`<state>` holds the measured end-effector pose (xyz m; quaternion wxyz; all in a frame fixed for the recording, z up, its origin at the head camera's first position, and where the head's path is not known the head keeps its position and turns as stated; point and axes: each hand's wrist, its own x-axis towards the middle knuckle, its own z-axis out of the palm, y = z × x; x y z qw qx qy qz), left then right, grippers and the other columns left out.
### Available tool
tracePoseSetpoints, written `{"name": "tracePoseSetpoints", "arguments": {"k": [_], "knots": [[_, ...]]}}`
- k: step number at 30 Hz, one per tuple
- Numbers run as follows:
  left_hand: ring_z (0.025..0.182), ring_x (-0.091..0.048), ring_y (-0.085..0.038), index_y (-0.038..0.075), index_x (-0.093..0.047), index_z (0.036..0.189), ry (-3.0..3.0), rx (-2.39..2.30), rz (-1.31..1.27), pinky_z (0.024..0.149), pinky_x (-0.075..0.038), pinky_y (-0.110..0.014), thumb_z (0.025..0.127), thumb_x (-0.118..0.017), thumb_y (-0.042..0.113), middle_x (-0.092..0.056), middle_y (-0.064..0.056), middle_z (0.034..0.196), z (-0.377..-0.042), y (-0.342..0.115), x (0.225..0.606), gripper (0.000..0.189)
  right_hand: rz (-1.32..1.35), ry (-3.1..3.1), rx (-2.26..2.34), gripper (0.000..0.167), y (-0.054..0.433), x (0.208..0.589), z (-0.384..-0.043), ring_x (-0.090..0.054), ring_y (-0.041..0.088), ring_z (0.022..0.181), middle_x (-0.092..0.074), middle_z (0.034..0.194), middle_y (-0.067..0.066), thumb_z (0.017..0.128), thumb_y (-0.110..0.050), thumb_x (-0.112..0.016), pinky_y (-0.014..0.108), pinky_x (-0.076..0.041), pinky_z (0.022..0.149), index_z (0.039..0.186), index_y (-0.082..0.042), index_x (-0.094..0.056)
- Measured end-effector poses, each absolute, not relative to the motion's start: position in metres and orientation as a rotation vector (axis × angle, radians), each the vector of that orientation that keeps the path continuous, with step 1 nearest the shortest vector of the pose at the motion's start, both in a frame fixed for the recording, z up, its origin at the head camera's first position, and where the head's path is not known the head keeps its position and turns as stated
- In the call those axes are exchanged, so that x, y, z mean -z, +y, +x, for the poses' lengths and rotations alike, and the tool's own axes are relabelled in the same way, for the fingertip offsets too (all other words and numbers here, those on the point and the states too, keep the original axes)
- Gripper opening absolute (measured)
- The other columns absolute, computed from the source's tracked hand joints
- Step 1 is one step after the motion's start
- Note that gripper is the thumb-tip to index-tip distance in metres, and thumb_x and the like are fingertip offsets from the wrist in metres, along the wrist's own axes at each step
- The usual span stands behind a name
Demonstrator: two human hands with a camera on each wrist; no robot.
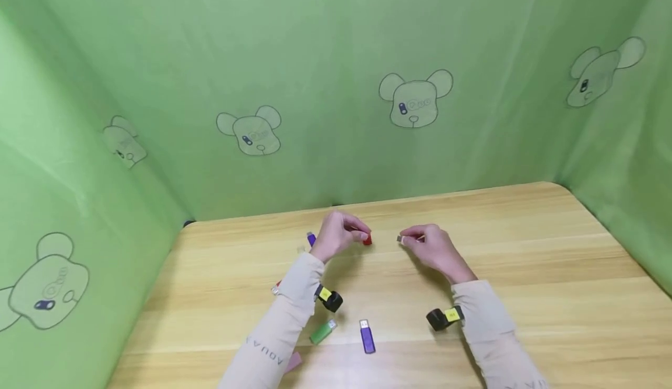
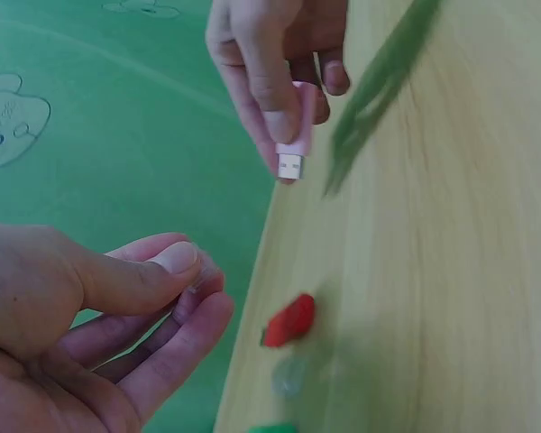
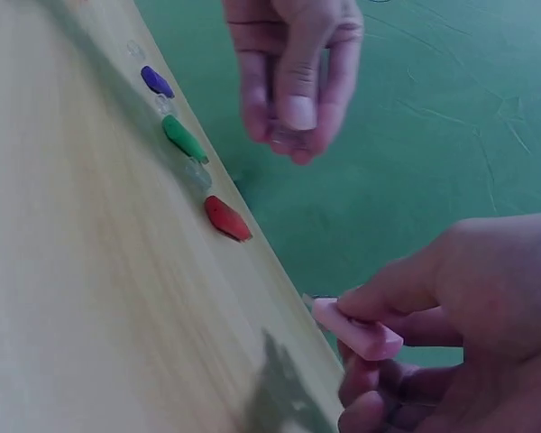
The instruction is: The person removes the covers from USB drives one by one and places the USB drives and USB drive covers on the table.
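Observation:
My right hand (image 1: 430,246) pinches a pink USB stick (image 3: 359,329) between thumb and fingers, its bare metal plug (image 2: 290,166) pointing away from the fingers. Between the thumb and fingertips of my left hand (image 1: 336,236) is a small clear cap (image 2: 203,271), mostly covered by them. The two hands face each other, a short gap apart, above the far part of the table. A red USB stick (image 3: 227,219) lies near the left fingertips. Beside it in the left wrist view is another clear cap (image 2: 288,377).
Green (image 3: 185,138) and purple (image 3: 157,81) sticks with clear caps lie along the far edge. Nearer on the wooden table (image 1: 525,295) are a purple stick (image 1: 367,337), a green one (image 1: 322,332) and a pink piece (image 1: 294,361). Green curtains (image 1: 336,161) surround the table.

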<state>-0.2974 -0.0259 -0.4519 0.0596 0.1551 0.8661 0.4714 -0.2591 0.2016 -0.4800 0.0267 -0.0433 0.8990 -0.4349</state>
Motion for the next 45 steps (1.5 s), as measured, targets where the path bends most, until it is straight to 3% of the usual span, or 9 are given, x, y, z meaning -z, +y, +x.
{"name": "tracePoseSetpoints", "arguments": {"k": [4,13,26,35,42,45], "knots": [[0.078,-0.069,-0.012,0.009,-0.078,0.089,2.635,-1.426,0.439,0.070,-0.055,-0.020,0.079,-0.079,0.005,-0.077,-0.005,0.095,-0.298,-0.031,0.454,0.011,-0.107,2.793,1.327,0.024,0.198,0.475,-0.269,-0.063,0.026,0.096,-0.071,0.109,0.016,0.094,-0.019,-0.061,0.037,-0.053,0.082,0.111,-0.005,-0.070],[0.080,-0.069,-0.016,0.012,-0.079,0.087,2.685,-1.404,0.413,0.072,-0.054,-0.022,0.079,-0.079,0.007,-0.077,-0.005,0.094,-0.299,-0.035,0.455,0.010,0.014,2.841,1.342,0.023,0.185,0.477,-0.292,-0.069,0.024,0.087,-0.075,0.099,0.013,0.085,-0.020,-0.072,0.038,-0.054,0.082,0.104,-0.007,-0.073],[0.078,-0.072,-0.014,0.007,-0.078,0.090,2.669,-1.366,0.428,0.065,-0.056,-0.018,0.079,-0.077,0.000,-0.076,-0.009,0.097,-0.304,-0.024,0.453,0.013,0.067,2.910,1.360,0.018,0.180,0.490,-0.305,-0.068,0.030,0.090,-0.075,0.092,0.013,0.081,-0.020,-0.077,0.047,-0.051,0.085,0.094,-0.006,-0.075],[0.076,-0.072,-0.018,0.007,-0.078,0.089,2.667,-1.306,0.390,0.062,-0.057,-0.018,0.080,-0.073,-0.004,-0.076,-0.007,0.093,-0.310,-0.008,0.459,0.015,0.073,3.009,1.276,0.015,0.180,0.498,-0.305,-0.065,0.025,0.075,-0.074,0.085,0.011,0.082,-0.021,-0.077,0.032,-0.048,0.065,0.087,-0.008,-0.074],[0.067,-0.068,-0.009,0.007,-0.077,0.086,2.772,-1.159,0.501,0.060,-0.053,-0.014,0.078,-0.078,0.002,-0.076,-0.005,0.083,-0.317,0.005,0.462,0.009,0.062,3.010,1.330,0.016,0.184,0.488,-0.297,-0.066,0.025,0.079,-0.074,0.091,0.013,0.086,-0.022,-0.072,0.033,-0.051,0.069,0.093,-0.007,-0.073],[0.066,-0.070,-0.014,0.005,-0.076,0.085,2.789,-1.128,0.548,0.056,-0.053,-0.015,0.078,-0.079,0.002,-0.076,-0.005,0.080,-0.321,0.011,0.465,0.008,0.045,3.010,1.374,0.015,0.185,0.483,-0.292,-0.067,0.024,0.079,-0.074,0.090,0.012,0.087,-0.022,-0.071,0.035,-0.053,0.071,0.093,-0.008,-0.073]]}}
